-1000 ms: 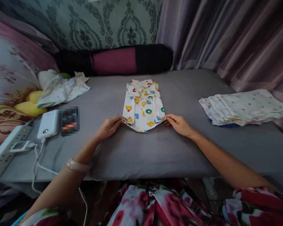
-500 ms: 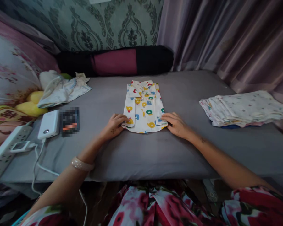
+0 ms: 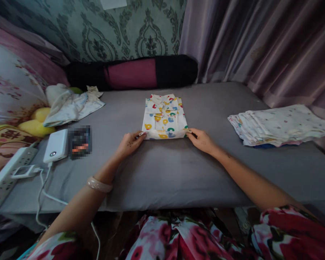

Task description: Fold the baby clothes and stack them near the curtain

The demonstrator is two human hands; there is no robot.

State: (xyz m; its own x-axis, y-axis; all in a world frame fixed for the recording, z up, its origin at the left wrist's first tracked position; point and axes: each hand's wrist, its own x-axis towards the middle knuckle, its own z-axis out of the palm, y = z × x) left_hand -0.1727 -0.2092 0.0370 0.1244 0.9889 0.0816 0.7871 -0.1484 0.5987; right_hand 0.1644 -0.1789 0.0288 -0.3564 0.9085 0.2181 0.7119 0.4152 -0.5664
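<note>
A small white collared shirt (image 3: pixel 165 121) with colourful printed figures lies face up on the grey bed sheet (image 3: pixel 162 173), its sides tucked inward and its collar pointing away from me. The near hem is turned up in a narrow fold. My left hand (image 3: pixel 131 143) pinches the left corner of that fold between thumb and fingers. At the opposite corner, my right hand (image 3: pixel 202 141) grips the cloth the same way.
To the right sits a stack of folded cloths (image 3: pixel 281 124). A crumpled cloth (image 3: pixel 73 108) and soft toys lie at the left, near a white power bank (image 3: pixel 56 145), a blurred-out item and a power strip (image 3: pixel 9 173) with cables. A black and maroon bolster-shaped bag (image 3: pixel 132 73) rests along the wall.
Both hands have lifted the shirt's bottom hem and turned it up away from me. The shirt now looks shorter, with a folded near edge.
</note>
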